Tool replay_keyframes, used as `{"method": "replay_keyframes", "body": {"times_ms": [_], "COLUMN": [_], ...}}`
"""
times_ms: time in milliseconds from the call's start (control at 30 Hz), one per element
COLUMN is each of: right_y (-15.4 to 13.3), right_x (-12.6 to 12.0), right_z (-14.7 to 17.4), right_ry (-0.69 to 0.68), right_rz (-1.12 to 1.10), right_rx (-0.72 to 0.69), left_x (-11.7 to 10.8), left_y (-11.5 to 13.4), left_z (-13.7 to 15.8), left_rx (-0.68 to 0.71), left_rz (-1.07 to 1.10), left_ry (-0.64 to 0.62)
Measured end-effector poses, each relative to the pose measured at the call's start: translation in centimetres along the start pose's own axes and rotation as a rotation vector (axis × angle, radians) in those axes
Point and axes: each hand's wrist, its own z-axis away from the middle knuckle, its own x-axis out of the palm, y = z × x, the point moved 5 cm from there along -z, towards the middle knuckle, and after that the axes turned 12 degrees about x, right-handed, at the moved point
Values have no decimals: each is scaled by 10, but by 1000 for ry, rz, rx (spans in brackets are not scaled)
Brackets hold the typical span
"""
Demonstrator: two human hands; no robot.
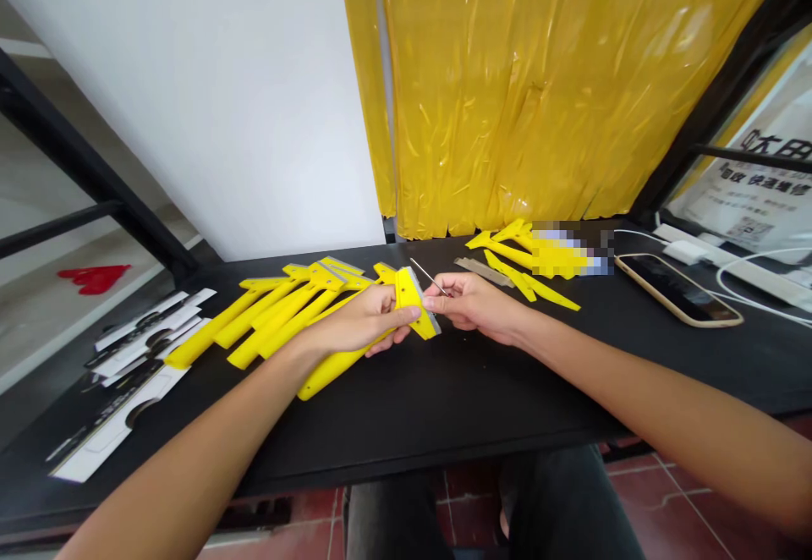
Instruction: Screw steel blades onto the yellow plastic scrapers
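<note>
My left hand (374,316) is closed around a yellow scraper (404,288), whose flat head carries a metal blade along its right edge. The scraper's handle slants down to the left under my hand. In the fingers of my right hand (479,308), just right of the scraper head, is a thin screwdriver (422,269). Its metal shaft points up and left, away from the scraper; most of its handle is hidden in my grip. Several more yellow scrapers (263,319) lie in an overlapping row to the left of my hands.
Loose yellow pieces (545,291) and greyish metal strips (485,271) lie behind my right hand. A phone (682,289) and a white power strip (729,264) with cables are at right. Black-and-white packaging sleeves (120,425) lie at left. A white panel (254,103) and yellow plastic sheeting (507,86) stand behind.
</note>
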Motion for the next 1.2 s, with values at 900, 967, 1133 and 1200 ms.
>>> {"method": "replay_keyframes", "body": {"times_ms": [900,967,1133,1200], "right_y": [-6,-10,-12,-5], "right_x": [2,-7,-37,-44], "right_z": [3,2,-7,-14], "right_ry": [101,154,342,328], "right_rz": [97,156,667,748], "right_rx": [-51,-86,-218,-191], "left_x": [-1,-7,-18,-17], "left_y": [4,5,3,-2], "left_z": [2,2,1,0], "left_rx": [-42,-48,-101,-120], "left_rz": [143,146,152,157], "left_ry": [6,50,151,141]}}
